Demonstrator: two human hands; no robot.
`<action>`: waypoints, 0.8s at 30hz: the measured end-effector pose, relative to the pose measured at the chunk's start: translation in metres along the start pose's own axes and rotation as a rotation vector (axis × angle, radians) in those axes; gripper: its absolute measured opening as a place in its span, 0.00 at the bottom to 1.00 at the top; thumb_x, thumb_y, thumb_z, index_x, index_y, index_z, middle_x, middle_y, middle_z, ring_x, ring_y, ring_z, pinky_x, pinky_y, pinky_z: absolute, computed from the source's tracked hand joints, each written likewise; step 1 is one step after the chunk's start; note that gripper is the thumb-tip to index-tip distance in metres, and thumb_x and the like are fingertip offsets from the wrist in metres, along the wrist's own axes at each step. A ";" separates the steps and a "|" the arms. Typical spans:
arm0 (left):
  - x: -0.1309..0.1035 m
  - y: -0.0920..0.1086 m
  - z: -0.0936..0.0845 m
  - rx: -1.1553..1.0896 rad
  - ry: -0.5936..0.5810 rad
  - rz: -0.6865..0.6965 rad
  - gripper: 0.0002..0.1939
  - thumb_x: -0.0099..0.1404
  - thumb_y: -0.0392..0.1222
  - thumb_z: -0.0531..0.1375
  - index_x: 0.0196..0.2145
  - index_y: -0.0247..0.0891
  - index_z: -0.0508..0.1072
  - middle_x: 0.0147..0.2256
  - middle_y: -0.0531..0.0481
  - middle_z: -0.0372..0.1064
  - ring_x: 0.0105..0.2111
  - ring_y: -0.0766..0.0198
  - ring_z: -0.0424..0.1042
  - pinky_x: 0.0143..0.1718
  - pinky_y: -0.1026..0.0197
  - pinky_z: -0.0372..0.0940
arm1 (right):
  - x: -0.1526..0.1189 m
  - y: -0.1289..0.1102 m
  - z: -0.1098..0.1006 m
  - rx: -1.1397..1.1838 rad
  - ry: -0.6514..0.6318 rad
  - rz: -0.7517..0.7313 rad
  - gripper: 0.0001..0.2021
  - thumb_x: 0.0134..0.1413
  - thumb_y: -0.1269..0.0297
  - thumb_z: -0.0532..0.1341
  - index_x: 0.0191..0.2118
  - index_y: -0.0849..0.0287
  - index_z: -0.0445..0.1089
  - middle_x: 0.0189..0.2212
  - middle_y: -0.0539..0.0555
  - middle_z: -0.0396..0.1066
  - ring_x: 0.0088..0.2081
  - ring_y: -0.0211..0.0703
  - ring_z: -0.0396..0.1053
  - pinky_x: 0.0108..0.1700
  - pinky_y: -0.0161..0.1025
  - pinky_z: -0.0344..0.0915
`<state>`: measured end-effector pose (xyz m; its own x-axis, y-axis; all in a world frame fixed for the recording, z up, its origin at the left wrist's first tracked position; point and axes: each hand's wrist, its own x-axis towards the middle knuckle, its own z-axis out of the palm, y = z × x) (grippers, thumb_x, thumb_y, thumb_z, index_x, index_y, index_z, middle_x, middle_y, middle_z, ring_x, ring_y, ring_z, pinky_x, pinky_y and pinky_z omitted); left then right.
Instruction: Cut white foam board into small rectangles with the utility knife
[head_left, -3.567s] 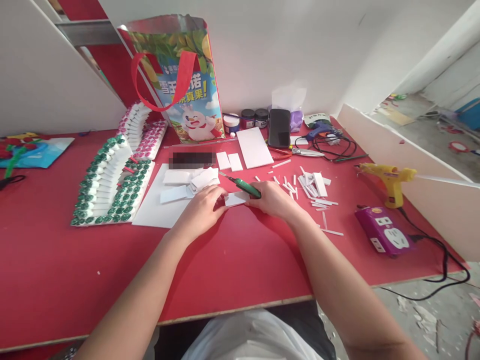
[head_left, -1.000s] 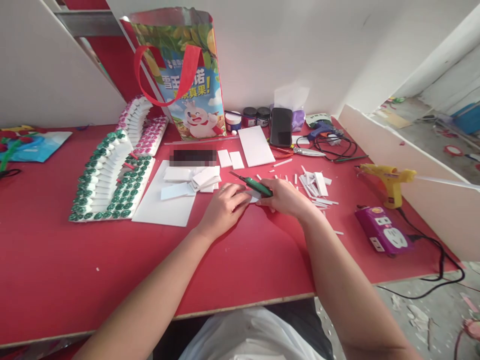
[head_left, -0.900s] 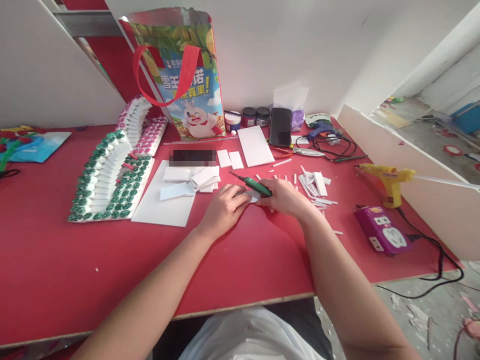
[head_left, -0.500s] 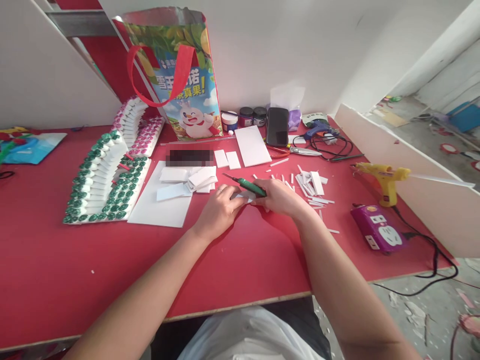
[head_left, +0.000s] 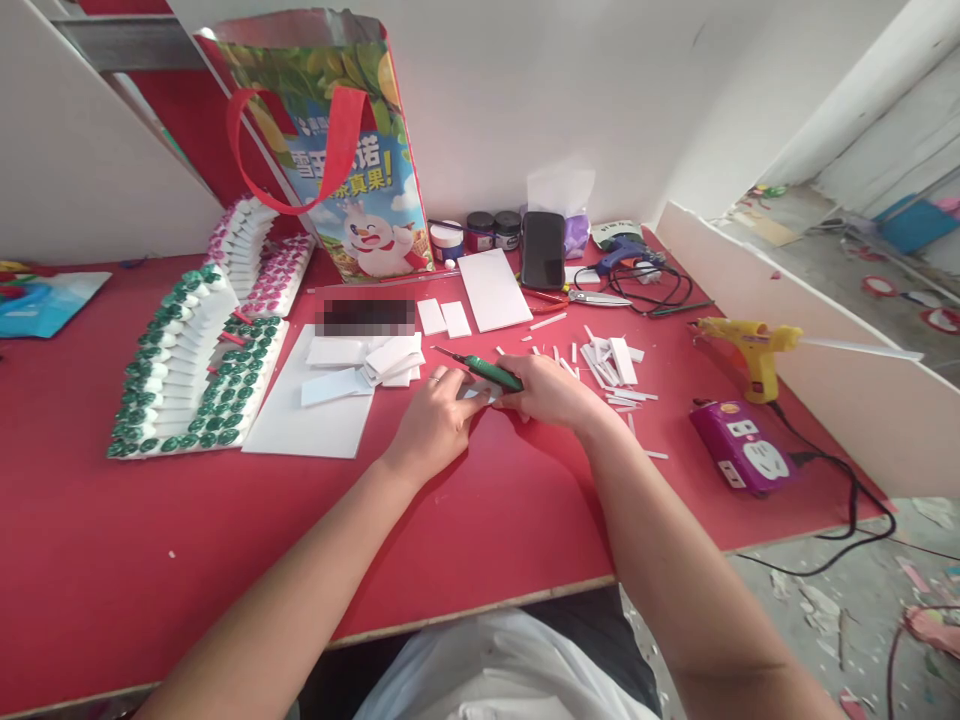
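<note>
My right hand [head_left: 547, 387] is closed around a green-handled craft knife [head_left: 491, 372], its thin dark tip pointing left and away from me. Thumb and fingers of my left hand [head_left: 435, 420] pinch a small white foam-board piece [head_left: 480, 391] low over the red table. The right fingertips meet the same piece from the other side, partly hiding it. Left of my hands, a stack of white rectangles [head_left: 394, 357] lies on a larger white sheet [head_left: 300, 430]. Thin white strips and offcuts [head_left: 621, 362] are scattered to the right of my right hand.
A colourful bag [head_left: 360, 160] stands at the back, beside paint jars [head_left: 480, 232] and a phone [head_left: 543, 250]. Scissors [head_left: 600, 298] lie behind the offcuts. A yellow glue gun [head_left: 750, 345] and purple power socket [head_left: 742, 447] sit right. A green-and-white model [head_left: 225, 400] stands left.
The view has swung slightly to the right, so the table things appear further left. Both hands keep nearly the same hold on the white piece and the knife.
</note>
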<state>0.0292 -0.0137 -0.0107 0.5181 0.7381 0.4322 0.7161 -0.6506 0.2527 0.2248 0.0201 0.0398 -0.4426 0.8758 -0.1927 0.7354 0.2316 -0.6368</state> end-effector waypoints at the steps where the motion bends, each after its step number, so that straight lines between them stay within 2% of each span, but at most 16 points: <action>1: 0.000 -0.001 0.000 0.001 -0.003 0.003 0.18 0.69 0.29 0.53 0.44 0.40 0.81 0.40 0.40 0.68 0.41 0.53 0.65 0.40 0.51 0.68 | -0.001 0.001 0.000 0.015 0.001 0.005 0.07 0.50 0.70 0.64 0.30 0.56 0.63 0.23 0.48 0.69 0.26 0.39 0.66 0.30 0.33 0.55; 5: -0.001 -0.002 0.001 -0.004 -0.007 0.013 0.19 0.67 0.27 0.53 0.45 0.41 0.80 0.41 0.41 0.68 0.40 0.54 0.64 0.41 0.52 0.68 | -0.004 0.006 -0.004 0.140 -0.010 0.034 0.05 0.51 0.68 0.63 0.34 0.57 0.67 0.21 0.46 0.69 0.24 0.39 0.67 0.30 0.33 0.58; 8: -0.002 0.000 0.004 -0.018 0.024 -0.001 0.21 0.65 0.24 0.53 0.46 0.41 0.79 0.42 0.42 0.68 0.40 0.55 0.64 0.42 0.52 0.68 | -0.008 0.008 -0.011 0.214 0.097 0.119 0.07 0.54 0.63 0.62 0.39 0.57 0.68 0.22 0.46 0.68 0.22 0.39 0.66 0.27 0.34 0.58; 11: -0.001 0.003 0.008 0.017 0.051 -0.037 0.21 0.63 0.23 0.53 0.45 0.41 0.79 0.42 0.41 0.67 0.40 0.54 0.63 0.42 0.51 0.67 | -0.014 0.002 -0.017 0.211 0.180 0.230 0.05 0.58 0.62 0.58 0.37 0.57 0.66 0.19 0.46 0.66 0.20 0.39 0.65 0.24 0.34 0.56; 14: 0.002 0.003 0.012 0.078 0.063 -0.061 0.19 0.65 0.26 0.52 0.44 0.39 0.78 0.41 0.40 0.67 0.39 0.53 0.62 0.43 0.49 0.66 | -0.027 -0.008 -0.023 0.118 0.144 0.294 0.03 0.60 0.65 0.56 0.35 0.57 0.64 0.18 0.48 0.66 0.19 0.39 0.64 0.24 0.34 0.54; 16: 0.004 0.000 0.012 0.105 0.077 -0.070 0.17 0.67 0.29 0.52 0.44 0.39 0.78 0.41 0.40 0.68 0.38 0.54 0.63 0.43 0.49 0.65 | -0.037 -0.015 -0.024 0.044 0.117 0.291 0.03 0.59 0.67 0.55 0.38 0.56 0.66 0.20 0.48 0.67 0.20 0.38 0.64 0.24 0.35 0.52; 20: 0.004 -0.008 0.011 0.052 0.079 -0.046 0.16 0.71 0.33 0.51 0.44 0.39 0.79 0.41 0.40 0.69 0.38 0.54 0.63 0.42 0.51 0.64 | -0.049 -0.018 -0.016 0.031 0.130 0.209 0.12 0.60 0.67 0.55 0.49 0.53 0.67 0.26 0.49 0.69 0.23 0.39 0.63 0.27 0.35 0.53; 22: 0.004 -0.011 0.010 0.012 0.078 -0.035 0.16 0.72 0.34 0.52 0.44 0.40 0.79 0.41 0.41 0.70 0.39 0.55 0.63 0.43 0.51 0.63 | -0.046 -0.015 -0.006 0.075 0.180 0.187 0.10 0.59 0.66 0.56 0.46 0.54 0.67 0.26 0.49 0.68 0.24 0.40 0.64 0.29 0.35 0.54; 24: 0.003 -0.012 0.009 -0.006 0.084 -0.037 0.15 0.72 0.34 0.53 0.44 0.41 0.79 0.42 0.41 0.70 0.40 0.55 0.63 0.44 0.51 0.63 | -0.039 -0.012 0.004 0.102 0.248 0.237 0.01 0.56 0.67 0.57 0.35 0.56 0.65 0.23 0.49 0.65 0.25 0.40 0.62 0.28 0.36 0.53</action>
<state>0.0263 -0.0018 -0.0207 0.4505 0.7441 0.4934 0.7307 -0.6248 0.2751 0.2311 -0.0181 0.0521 -0.1190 0.9791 -0.1651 0.7424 -0.0227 -0.6696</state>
